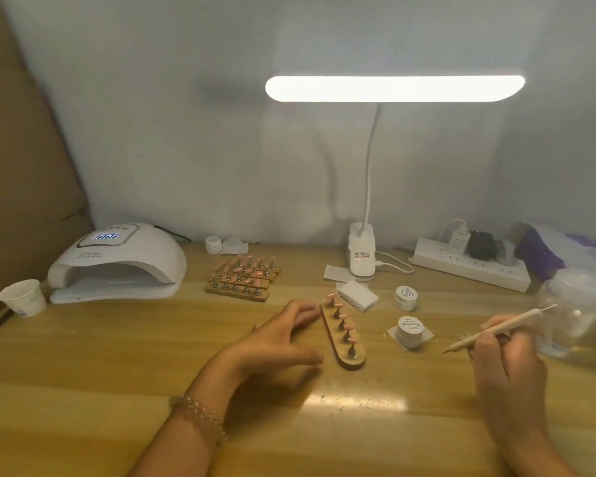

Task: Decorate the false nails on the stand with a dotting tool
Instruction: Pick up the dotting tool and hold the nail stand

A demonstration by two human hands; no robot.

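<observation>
A long wooden stand lies at the table's middle and carries several pink false nails on small metal pegs. My left hand holds the stand from its left side, fingers at the far end and thumb near the near end. My right hand grips a wooden dotting tool, whose lower tip points left toward the stand and hangs a little above the table. Two small white gel pots, one nearer and one farther, sit between the stand and my right hand.
A white nail-curing lamp and a paper cup stand at the left. More stands with nails lie behind. A lit desk lamp, white pads, a power strip and a clear jar stand to the right.
</observation>
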